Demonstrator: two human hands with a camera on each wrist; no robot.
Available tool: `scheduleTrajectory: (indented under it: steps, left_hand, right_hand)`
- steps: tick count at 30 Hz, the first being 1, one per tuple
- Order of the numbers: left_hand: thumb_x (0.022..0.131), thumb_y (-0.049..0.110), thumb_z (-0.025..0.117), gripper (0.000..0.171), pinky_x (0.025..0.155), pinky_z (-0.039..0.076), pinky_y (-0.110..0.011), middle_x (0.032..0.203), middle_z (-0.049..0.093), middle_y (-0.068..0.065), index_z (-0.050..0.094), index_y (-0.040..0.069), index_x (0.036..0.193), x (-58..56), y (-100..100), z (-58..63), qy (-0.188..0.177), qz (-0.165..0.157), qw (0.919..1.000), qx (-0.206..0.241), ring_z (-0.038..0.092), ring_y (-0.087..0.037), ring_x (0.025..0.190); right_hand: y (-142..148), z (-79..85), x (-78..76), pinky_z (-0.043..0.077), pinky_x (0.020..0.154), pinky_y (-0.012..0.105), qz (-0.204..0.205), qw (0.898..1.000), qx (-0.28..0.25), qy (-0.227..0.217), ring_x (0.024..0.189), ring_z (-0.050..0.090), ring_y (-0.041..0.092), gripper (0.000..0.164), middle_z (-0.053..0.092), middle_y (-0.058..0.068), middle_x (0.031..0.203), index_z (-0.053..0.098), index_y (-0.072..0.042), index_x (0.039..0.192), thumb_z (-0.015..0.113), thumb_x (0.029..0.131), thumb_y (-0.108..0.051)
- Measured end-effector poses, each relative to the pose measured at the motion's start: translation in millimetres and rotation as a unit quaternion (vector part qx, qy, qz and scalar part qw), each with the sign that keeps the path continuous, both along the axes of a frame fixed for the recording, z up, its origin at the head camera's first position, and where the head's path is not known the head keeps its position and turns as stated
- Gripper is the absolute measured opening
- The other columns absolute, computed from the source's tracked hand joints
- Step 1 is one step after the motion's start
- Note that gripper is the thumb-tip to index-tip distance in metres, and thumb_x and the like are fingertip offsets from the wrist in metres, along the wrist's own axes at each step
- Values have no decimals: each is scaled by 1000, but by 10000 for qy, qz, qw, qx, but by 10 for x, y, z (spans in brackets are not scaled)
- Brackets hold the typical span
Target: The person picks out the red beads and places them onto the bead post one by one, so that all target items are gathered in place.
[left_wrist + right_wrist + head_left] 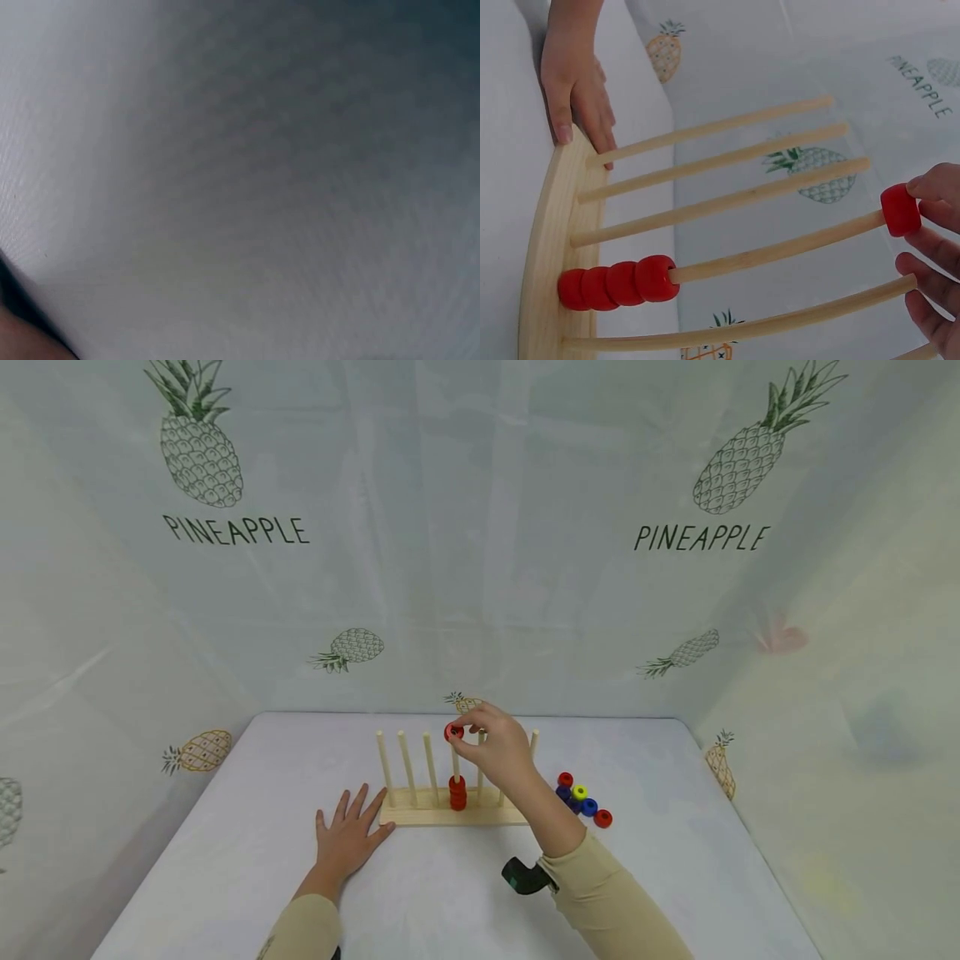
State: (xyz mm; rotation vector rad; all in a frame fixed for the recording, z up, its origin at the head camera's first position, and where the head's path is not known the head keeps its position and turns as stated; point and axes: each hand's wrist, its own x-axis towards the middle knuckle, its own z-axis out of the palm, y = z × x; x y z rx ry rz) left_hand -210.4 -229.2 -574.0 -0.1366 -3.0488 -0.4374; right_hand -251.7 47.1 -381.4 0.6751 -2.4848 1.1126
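My right hand [501, 747] pinches a red bead [901, 211] between thumb and fingertips. In the right wrist view this bead sits right at the tip of one wooden peg. Lower on that same peg, several red beads [622, 283] are stacked against the wooden base [547, 225]. My left hand [347, 839] lies on the table with its fingers spread, its thumb and index finger at the left end of the base. The right wrist view also shows that left hand [575, 79] against the base's end. Only a sliver of skin shows in the left wrist view.
Loose red, yellow and blue beads [589, 807] lie on the white table [442, 893] to the right of the base. Other upright pegs [408, 768] stand in a row either side of the beaded one. A pineapple-print curtain [480, 568] hangs behind the table.
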Motion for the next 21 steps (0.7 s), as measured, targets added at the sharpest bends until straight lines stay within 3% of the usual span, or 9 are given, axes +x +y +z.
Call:
scheduleTrajectory:
  steps: [9, 21]
  left_hand:
    - [94, 61, 50, 72, 102, 3, -76, 159, 24, -14, 35, 23, 153, -1, 0, 14, 23, -6, 10000, -23, 16, -44, 144]
    - [93, 60, 52, 71, 102, 3, -76, 157, 27, -15, 39, 22, 151, 16, 9, 0, 126, 10, 9999, 27, 18, -44, 143]
  right_hand:
    - [-27, -20, -9, 50, 67, 27, 41, 9999, -40, 90, 86, 65, 24, 12, 66, -7, 97, 76, -13, 94, 79, 83, -19]
    - [-61, -9, -4, 49, 65, 27, -109, 9999, -88, -92, 83, 65, 21, 16, 68, -6, 99, 76, -13, 95, 80, 83, -23]
